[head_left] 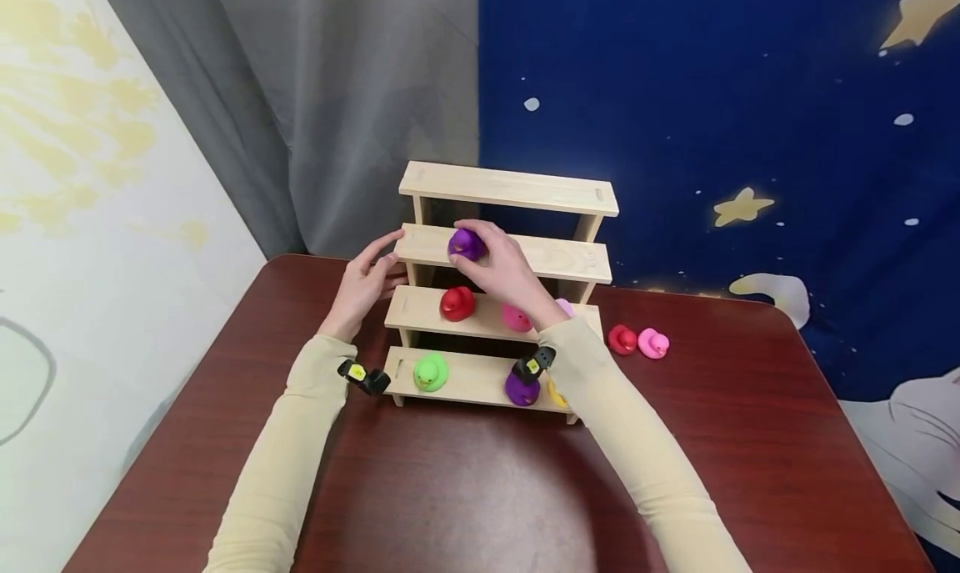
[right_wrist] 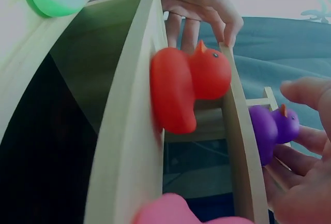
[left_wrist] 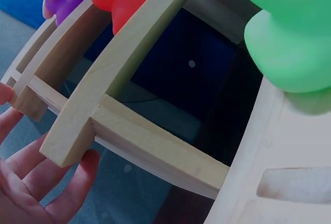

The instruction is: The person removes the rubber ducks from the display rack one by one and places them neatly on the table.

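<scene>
A light wooden stepped shelf [head_left: 510,186] with tiered boards stands on the table. My left hand [head_left: 363,285] grips the left end of its second board from the top, thumb at the front corner and a finger at the rear. On that same board, my right hand [head_left: 506,264] holds a purple rubber duck [head_left: 463,244] with fingers curled around it; the right wrist view shows the duck [right_wrist: 266,131] close to the board. One board lower sit a red duck [head_left: 457,304] and a pink duck [head_left: 516,318], the latter partly behind the right forearm.
Along the lowest board are a green duck [head_left: 431,373], another purple duck [head_left: 522,389] and a yellow one [head_left: 557,394], mostly covered by the right sleeve. Right of the shelf, a red duck [head_left: 622,339] and a pink duck [head_left: 653,344] lie on the brown table [head_left: 750,439]. Curtains hang behind.
</scene>
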The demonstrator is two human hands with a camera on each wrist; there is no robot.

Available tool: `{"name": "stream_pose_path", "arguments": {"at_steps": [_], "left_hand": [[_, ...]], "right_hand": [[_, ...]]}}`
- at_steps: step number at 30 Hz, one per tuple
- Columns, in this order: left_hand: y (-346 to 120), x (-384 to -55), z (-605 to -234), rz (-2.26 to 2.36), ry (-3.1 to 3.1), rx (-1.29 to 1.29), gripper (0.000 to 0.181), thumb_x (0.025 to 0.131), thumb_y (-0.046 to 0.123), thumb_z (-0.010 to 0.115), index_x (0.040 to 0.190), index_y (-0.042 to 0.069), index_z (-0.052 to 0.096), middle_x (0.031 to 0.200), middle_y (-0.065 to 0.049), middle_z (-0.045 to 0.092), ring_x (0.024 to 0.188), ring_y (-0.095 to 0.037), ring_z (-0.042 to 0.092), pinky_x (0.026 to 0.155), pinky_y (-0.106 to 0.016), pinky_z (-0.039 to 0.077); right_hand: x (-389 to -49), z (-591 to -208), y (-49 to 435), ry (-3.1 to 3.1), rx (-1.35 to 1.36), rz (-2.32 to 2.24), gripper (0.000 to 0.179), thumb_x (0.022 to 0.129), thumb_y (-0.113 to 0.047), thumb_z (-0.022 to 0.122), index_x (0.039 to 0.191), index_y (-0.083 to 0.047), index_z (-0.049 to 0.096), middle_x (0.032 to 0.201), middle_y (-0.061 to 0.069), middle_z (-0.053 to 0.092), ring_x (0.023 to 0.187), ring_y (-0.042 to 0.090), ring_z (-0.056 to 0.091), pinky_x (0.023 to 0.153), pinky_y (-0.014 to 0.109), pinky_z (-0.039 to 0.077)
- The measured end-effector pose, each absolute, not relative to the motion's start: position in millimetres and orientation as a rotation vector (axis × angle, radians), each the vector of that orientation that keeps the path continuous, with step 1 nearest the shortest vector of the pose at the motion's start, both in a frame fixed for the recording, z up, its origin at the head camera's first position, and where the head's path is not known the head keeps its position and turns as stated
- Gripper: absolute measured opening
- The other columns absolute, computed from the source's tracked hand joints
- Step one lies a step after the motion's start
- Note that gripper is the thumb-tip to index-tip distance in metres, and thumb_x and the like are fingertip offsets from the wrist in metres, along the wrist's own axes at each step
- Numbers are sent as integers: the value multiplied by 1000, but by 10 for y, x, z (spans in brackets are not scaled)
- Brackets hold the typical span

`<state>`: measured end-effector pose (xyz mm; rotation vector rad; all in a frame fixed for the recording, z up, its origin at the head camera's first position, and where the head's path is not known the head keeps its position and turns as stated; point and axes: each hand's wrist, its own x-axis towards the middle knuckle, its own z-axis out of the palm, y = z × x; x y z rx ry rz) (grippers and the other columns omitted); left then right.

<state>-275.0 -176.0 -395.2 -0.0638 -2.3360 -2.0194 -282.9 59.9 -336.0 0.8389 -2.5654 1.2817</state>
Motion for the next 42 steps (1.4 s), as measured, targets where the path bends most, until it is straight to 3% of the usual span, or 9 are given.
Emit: {"name": "stream_pose_path", "arguments": {"at_steps": [4, 9, 19, 28, 42], "left_hand": [[-1731, -2755, -3959, -2023, -2339, -72, 39, 103, 28, 48, 141, 35, 51, 127, -17, 60, 97, -21, 68, 78, -31, 54], [-1720, -2761, -3969, -2021, -2333, -71, 38, 103, 28, 49, 140, 35, 52, 130, -16, 58, 96, -20, 68, 81, -35, 54], [-1724, -2758, -4013, -2017, -2342, -63, 39, 102, 29, 50, 141, 35, 51, 130, -16, 58, 95, -18, 68, 80, -33, 54], [-1752, -2736, -4002, -2000, -2340, -40, 39, 102, 29, 49, 140, 35, 51, 128, -16, 59, 96, -21, 68, 80, -34, 54], [-1751, -2747, -3978, -2007, -2337, -36, 39, 102, 29, 50, 140, 36, 51, 133, -13, 56, 97, -20, 68, 82, -37, 53]], "right_hand": [[-2806, -3399, 605, -2509, 803, 1323, 36, 89, -13, 69, 123, -6, 61, 112, 11, 60, 96, 21, 55, 82, 30, 44], [-2771, -3434, 648, -2484, 766, 1381, 36, 89, -13, 71, 124, -7, 63, 112, 10, 62, 92, 19, 56, 79, 29, 46], [-2677, -3463, 762, -2355, 779, 1544, 37, 87, -7, 72, 124, -4, 65, 121, 10, 57, 108, 19, 57, 93, 31, 46], [-2600, -3462, 878, -2259, 720, 1748, 39, 87, -3, 71, 126, -3, 63, 119, 10, 54, 112, 25, 57, 98, 31, 44], [-2368, -3334, 1198, -2165, 681, 1854, 41, 87, 7, 67, 126, 10, 54, 128, 23, 53, 119, 36, 54, 100, 45, 41]]}}
